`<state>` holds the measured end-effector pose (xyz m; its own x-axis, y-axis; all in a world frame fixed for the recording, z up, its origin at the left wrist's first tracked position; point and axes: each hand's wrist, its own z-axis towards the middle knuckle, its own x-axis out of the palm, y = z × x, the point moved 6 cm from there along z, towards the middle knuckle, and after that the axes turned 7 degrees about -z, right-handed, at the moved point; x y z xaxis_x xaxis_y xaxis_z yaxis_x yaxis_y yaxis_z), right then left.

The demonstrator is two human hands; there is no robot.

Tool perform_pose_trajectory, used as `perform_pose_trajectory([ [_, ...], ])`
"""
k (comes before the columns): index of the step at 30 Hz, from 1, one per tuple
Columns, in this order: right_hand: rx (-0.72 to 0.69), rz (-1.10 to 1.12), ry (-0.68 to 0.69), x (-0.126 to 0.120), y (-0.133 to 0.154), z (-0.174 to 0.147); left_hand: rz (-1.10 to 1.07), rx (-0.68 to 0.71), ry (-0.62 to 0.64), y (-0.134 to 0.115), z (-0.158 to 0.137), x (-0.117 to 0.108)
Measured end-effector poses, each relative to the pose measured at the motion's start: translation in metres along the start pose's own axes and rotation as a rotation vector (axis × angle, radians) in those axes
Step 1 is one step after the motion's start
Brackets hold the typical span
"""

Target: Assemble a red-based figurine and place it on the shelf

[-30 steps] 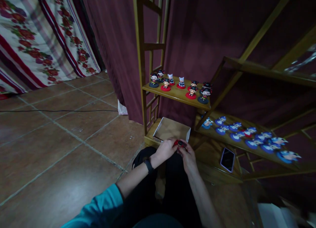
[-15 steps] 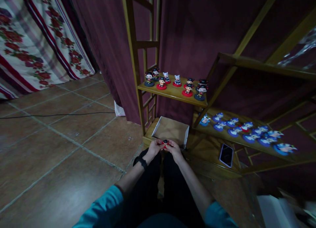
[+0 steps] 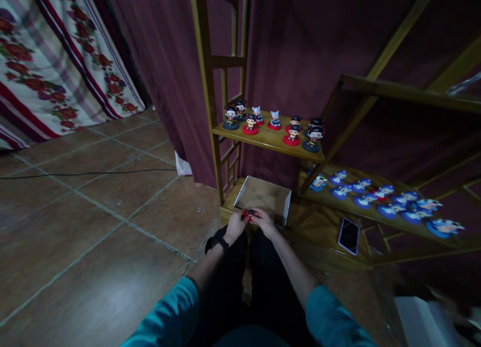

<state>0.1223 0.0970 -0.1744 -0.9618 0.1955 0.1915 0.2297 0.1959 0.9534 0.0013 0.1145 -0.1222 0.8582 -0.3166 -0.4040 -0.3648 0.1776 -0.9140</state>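
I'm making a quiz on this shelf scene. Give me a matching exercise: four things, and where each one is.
Things:
1. red-based figurine
2. phone
3. open box
4. blue figurines

Places:
A. long shelf at the right
B. between the left hand and right hand
C. just beyond the hands
D. flat on the low shelf, right of the box

Pairs: 1-B, 2-D, 3-C, 4-A

Dim, warm light leaves the curtain [image 3: 300, 46] in deep shadow, a soft sheen lies on the floor [image 3: 93, 287] left of it, and the edges bend and blur.
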Motion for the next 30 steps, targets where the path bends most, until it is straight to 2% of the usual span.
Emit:
perform_pose_trajectory([
  [8,0.008,-0.137,0.068,0.01,-0.008,0.02,0.309,-0.093,0.032,0.007,0.004,-0.006],
  [12,0.026,-0.189,0.085,0.01,-0.011,0.03,0.359,-0.109,0.038,0.011,0.008,-0.004],
  [24,0.134,-0.169,0.089,-0.008,-0.017,0.043,0.448,-0.099,0.104,0.021,0.029,0.008],
  [30,0.139,-0.142,0.061,-0.01,-0.018,0.046,0.466,-0.079,0.08,0.022,0.031,0.01],
])
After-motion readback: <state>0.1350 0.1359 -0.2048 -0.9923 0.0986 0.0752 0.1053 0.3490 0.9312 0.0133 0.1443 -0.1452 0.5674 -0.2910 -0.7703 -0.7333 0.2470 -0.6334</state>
